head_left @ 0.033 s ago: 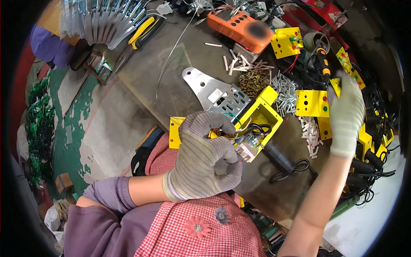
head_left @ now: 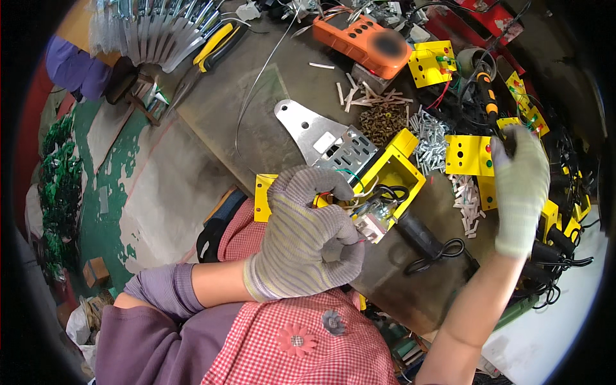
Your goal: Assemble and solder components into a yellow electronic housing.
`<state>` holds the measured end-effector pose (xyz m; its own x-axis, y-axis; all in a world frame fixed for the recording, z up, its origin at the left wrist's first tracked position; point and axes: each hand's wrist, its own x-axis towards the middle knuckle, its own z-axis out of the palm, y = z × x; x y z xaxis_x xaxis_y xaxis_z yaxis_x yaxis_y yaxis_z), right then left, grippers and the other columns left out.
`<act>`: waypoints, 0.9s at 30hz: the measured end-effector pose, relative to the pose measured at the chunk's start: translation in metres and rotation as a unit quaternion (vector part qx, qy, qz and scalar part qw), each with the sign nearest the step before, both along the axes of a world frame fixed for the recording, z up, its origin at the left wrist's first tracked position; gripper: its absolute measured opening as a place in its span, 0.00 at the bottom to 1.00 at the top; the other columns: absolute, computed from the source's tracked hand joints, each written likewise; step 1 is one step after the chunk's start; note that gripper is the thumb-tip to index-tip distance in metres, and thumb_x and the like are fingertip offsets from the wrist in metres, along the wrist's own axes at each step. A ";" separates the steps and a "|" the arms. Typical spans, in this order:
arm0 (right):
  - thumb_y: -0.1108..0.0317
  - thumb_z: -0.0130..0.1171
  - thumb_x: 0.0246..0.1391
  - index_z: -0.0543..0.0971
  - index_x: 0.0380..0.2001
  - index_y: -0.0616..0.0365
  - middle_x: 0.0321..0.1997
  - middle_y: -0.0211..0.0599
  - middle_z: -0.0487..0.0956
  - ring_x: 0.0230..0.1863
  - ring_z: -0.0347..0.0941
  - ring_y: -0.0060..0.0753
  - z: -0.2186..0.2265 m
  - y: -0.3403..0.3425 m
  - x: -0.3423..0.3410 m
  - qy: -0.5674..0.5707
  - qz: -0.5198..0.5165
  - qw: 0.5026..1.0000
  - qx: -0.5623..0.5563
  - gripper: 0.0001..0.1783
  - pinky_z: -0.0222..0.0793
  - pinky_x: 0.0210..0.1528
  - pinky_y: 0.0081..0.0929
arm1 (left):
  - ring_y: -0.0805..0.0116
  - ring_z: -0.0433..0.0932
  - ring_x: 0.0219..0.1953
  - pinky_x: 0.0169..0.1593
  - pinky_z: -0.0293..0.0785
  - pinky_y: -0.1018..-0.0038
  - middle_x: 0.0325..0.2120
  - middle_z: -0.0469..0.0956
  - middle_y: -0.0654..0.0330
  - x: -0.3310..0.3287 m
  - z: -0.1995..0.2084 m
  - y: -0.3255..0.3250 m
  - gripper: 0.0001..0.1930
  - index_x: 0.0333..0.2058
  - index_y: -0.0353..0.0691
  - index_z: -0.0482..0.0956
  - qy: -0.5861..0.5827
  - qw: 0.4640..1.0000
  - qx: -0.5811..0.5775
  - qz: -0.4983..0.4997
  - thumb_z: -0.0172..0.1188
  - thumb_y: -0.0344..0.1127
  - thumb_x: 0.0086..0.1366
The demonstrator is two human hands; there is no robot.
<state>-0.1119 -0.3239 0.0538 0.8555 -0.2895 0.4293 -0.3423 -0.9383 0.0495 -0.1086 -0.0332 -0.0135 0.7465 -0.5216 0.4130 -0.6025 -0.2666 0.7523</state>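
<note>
My left hand (head_left: pixel 305 234), in a striped grey glove, is closed in a pinch on thin wires (head_left: pixel 350 204) at the near end of an open yellow housing (head_left: pixel 410 186). The wires run into the housing beside a black cord and a small clear-and-metal part (head_left: pixel 372 226). A silver metal bracket (head_left: pixel 308 131) with slots touches the housing's far side. My right hand (head_left: pixel 523 192), gloved too, is raised at the right, thumb apart from the fingers and nothing visible in it. Close to its fingertips are a black-and-orange tool handle (head_left: pixel 487 96) and a yellow plate (head_left: pixel 470 155) with small lights.
Piles of screws (head_left: pixel 428 138), brass-coloured pieces (head_left: pixel 383 123) and pale sleeves (head_left: pixel 467 204) lie beyond the housing. An orange meter (head_left: pixel 362 45) stands at the back, yellow-handled pliers (head_left: pixel 215 48) at the far left. A black grip (head_left: pixel 420 236) with cord lies near; cables crowd the right.
My right hand has drawn back slightly toward me, away from the tool handle. My left hand stays on the wires.
</note>
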 end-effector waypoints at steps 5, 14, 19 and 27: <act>0.75 0.70 0.36 0.81 0.34 0.58 0.40 0.36 0.80 0.39 0.77 0.35 0.001 0.084 -0.043 0.042 0.325 0.872 0.363 0.16 0.71 0.42 0.29 | 0.59 0.75 0.40 0.44 0.69 0.60 0.38 0.75 0.62 0.007 0.002 0.005 0.14 0.28 0.53 0.79 -0.066 0.998 0.008 0.000 0.73 0.38 0.40; 0.74 0.74 0.38 0.81 0.36 0.56 0.41 0.38 0.77 0.43 0.75 0.42 -0.037 0.097 -0.058 -0.033 0.285 0.906 0.311 0.18 0.72 0.44 0.34 | 0.60 0.75 0.38 0.44 0.70 0.60 0.36 0.75 0.68 0.035 -0.008 0.019 0.17 0.35 0.52 0.84 -0.244 0.966 0.081 -0.021 0.73 0.42 0.43; 0.74 0.73 0.34 0.79 0.33 0.58 0.38 0.43 0.77 0.39 0.74 0.46 -0.052 0.101 -0.055 -0.118 0.285 0.898 0.312 0.18 0.71 0.40 0.38 | 0.63 0.74 0.41 0.46 0.67 0.56 0.36 0.75 0.72 0.039 -0.003 0.021 0.17 0.35 0.59 0.84 -0.304 0.946 0.113 -0.017 0.72 0.44 0.42; 0.74 0.73 0.34 0.78 0.32 0.59 0.38 0.45 0.77 0.37 0.74 0.48 -0.056 0.099 -0.055 -0.130 0.275 0.887 0.348 0.18 0.71 0.38 0.39 | 0.64 0.75 0.39 0.45 0.67 0.57 0.36 0.75 0.73 0.037 0.000 0.007 0.17 0.34 0.60 0.83 -0.320 0.941 0.096 -0.048 0.73 0.43 0.41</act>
<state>-0.1674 -0.2244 -0.0027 0.8479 -0.1312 0.5137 0.2613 -0.7396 -0.6202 -0.0718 -0.0265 -0.0136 0.3220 -0.6850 0.6535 -0.9443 -0.2822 0.1694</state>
